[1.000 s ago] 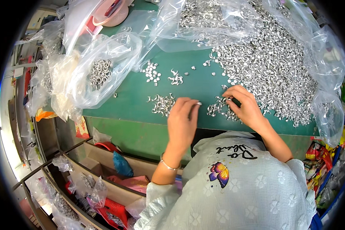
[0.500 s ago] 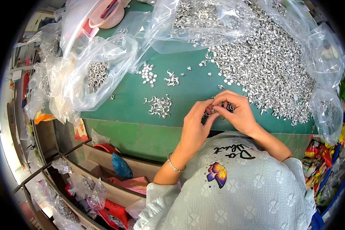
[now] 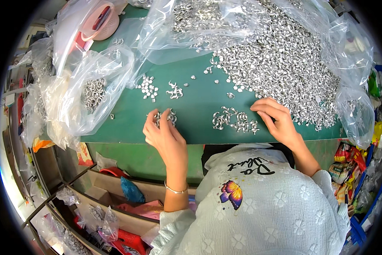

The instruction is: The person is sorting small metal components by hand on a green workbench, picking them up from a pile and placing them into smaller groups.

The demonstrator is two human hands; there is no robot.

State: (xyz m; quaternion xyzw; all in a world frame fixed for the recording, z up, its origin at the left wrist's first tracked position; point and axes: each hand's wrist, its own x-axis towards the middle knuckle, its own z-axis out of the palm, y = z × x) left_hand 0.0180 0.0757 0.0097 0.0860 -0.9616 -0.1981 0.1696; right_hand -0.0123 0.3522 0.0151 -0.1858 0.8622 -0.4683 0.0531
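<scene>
Left hand (image 3: 166, 140) and right hand (image 3: 280, 123) were close together half a second ago; now they are well apart. The left one has gone left, and the right one has pulled back a bit to the right. The left fingertips are right at the left pile (image 3: 173, 117) of small, bent silver bits. They hide part of it, so I cannot tell if they pinch a bit. The right thumb and first finger look loose and a little open, with no bit seen in them.

The middle pile (image 3: 235, 119) lies just left of the right fingertips and a little nearer the body, so the right hand is much closer to it. That pile is longer from side to side, but its bits point every way. The big heap (image 3: 288, 63) is just past the right hand. A little bunch (image 3: 174, 91) sits past the left fingertips, on the green table (image 3: 197, 114).
</scene>
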